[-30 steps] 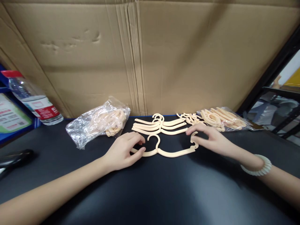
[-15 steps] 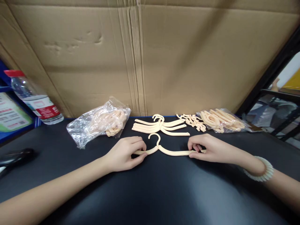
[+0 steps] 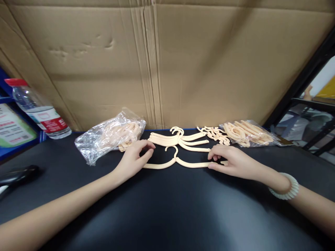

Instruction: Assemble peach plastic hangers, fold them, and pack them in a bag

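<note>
Item one on my remote log: a cream hanger (image 3: pixel 193 163), hook toward the far edge, lying crosswise on the black tabletop (image 3: pixel 157 212), nearer the far edge than the near one. At its left end I record the left hand (image 3: pixel 132 158), thumb and forefinger parted by a small gap, the hanger's end partly hidden below the thumb; contact I cannot tell. At its right end, the right hand (image 3: pixel 231 161), a pale coiled band (image 3: pixel 289 188) at its wrist, fingers curled in and pinching the hanger's arm against the thumb. Further stock I list along the far edge: a stack of like hangers (image 3: pixel 164 140) at the middle; a pile of small curved pieces (image 3: pixel 214 134) just right of it; a bag of cream parts (image 3: pixel 247 133) toward the far right corner; a crumpled clear bag (image 3: pixel 104 137) left of the stack; a red-capped bottle (image 3: pixel 47 116) at the far left corner.
</note>
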Demonstrator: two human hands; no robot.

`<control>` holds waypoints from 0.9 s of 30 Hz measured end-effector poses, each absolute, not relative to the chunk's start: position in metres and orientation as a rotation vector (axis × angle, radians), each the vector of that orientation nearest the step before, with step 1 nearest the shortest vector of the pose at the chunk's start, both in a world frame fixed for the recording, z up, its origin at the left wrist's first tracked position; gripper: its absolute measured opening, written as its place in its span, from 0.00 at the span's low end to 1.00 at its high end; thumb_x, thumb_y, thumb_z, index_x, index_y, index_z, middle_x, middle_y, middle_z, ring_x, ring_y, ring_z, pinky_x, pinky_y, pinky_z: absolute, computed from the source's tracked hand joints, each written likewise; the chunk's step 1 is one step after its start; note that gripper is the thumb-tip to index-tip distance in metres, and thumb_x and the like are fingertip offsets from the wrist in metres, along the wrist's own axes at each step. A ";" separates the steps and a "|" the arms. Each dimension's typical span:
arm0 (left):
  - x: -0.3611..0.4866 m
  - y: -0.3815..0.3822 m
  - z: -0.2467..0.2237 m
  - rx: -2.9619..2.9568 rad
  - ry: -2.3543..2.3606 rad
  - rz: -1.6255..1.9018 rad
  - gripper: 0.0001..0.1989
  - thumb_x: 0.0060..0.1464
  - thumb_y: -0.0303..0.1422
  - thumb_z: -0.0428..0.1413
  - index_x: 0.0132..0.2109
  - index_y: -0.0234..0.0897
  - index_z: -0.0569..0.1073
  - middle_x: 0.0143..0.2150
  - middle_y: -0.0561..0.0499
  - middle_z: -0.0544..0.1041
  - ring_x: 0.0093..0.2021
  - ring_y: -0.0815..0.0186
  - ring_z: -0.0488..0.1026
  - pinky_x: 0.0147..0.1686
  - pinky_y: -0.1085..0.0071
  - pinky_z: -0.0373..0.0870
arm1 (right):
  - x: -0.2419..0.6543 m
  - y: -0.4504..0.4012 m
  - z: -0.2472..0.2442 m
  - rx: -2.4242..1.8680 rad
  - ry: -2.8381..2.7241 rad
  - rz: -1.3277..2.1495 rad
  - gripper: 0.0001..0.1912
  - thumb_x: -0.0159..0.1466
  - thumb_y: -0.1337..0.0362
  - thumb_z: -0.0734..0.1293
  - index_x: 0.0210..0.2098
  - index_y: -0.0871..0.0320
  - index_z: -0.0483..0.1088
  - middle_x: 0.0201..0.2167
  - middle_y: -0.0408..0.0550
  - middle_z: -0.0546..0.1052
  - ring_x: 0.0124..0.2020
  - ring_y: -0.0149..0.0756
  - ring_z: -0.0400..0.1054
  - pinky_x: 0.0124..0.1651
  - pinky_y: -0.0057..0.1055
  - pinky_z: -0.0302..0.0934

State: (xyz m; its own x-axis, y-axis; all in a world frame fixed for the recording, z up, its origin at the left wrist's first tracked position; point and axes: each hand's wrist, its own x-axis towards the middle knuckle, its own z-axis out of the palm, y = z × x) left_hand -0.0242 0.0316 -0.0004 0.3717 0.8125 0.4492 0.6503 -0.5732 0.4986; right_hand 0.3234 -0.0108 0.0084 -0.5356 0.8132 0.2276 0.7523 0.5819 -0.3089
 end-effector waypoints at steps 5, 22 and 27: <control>-0.028 0.038 -0.004 2.371 1.337 0.990 0.13 0.56 0.35 0.48 0.44 0.38 0.72 0.48 0.45 0.77 0.52 0.54 0.72 0.55 0.53 0.67 | 0.328 -0.003 0.007 -1.306 -2.283 0.323 0.13 0.68 0.55 0.60 0.37 0.57 0.71 0.32 0.49 0.76 0.32 0.37 0.69 0.36 0.33 0.63; -0.026 0.039 -0.008 2.436 1.330 0.746 0.23 0.60 0.40 0.44 0.58 0.35 0.68 0.66 0.42 0.65 0.68 0.53 0.56 0.67 0.52 0.51 | 0.334 0.006 -0.010 -1.132 -2.427 0.126 0.16 0.69 0.58 0.58 0.50 0.57 0.70 0.52 0.56 0.74 0.58 0.47 0.65 0.61 0.51 0.59; -0.025 0.038 -0.006 2.472 1.306 0.767 0.20 0.62 0.41 0.44 0.52 0.37 0.72 0.60 0.43 0.68 0.64 0.53 0.63 0.66 0.52 0.55 | 0.336 0.007 -0.014 -1.179 -2.402 0.145 0.19 0.69 0.54 0.58 0.53 0.56 0.70 0.58 0.56 0.71 0.63 0.48 0.60 0.65 0.53 0.55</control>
